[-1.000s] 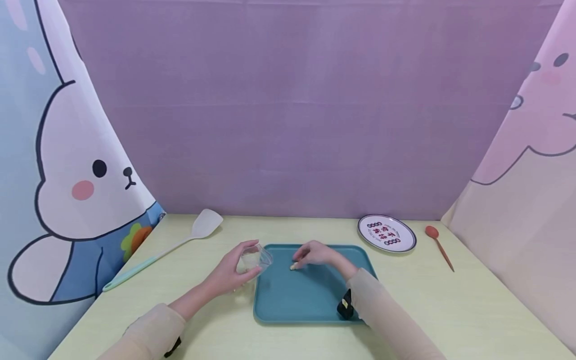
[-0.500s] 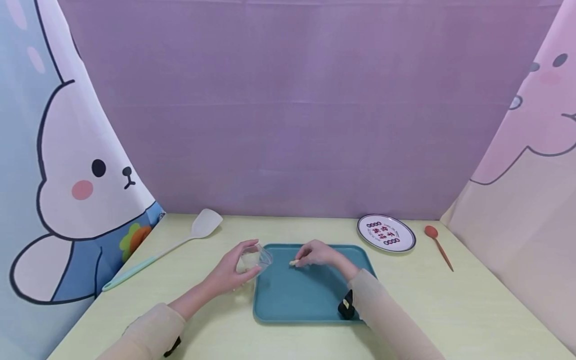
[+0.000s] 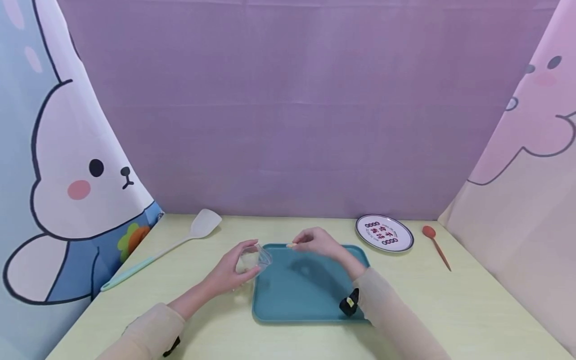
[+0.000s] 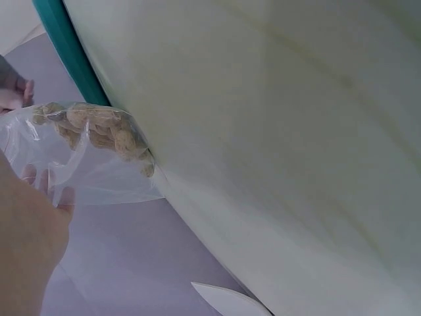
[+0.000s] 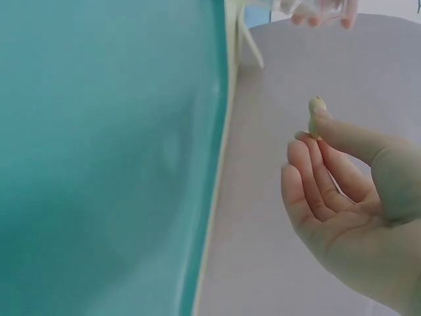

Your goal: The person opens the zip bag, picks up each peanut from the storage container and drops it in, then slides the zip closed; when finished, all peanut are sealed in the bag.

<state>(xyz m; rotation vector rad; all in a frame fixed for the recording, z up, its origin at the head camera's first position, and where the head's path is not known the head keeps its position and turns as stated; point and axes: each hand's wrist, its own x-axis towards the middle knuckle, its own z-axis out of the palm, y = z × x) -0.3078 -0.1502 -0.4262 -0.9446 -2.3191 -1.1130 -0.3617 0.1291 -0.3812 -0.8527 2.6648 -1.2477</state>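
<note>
My left hand [image 3: 228, 270] grips a clear plastic bag [image 3: 263, 257] at the left edge of the teal tray [image 3: 306, 292]. In the left wrist view, several peanuts in their shells [image 4: 102, 124] lie inside the bag, with fingers showing behind the film. Over the far part of the tray, my right hand [image 3: 320, 243] pinches a single peanut [image 5: 317, 117] between thumb and index finger. The other fingers curl loosely below it in the right wrist view. The hand is raised, and its shadow falls on the tray.
A white spatula [image 3: 206, 223] with a mint handle lies at the left of the table. A patterned white plate [image 3: 384, 233] sits at the back right, beside a red spoon [image 3: 429, 232]. A purple curtain [image 3: 288, 125] closes off the back.
My right hand has lifted the peanut off the tray, up and slightly away from me. The left hand with the bag has stayed in place.
</note>
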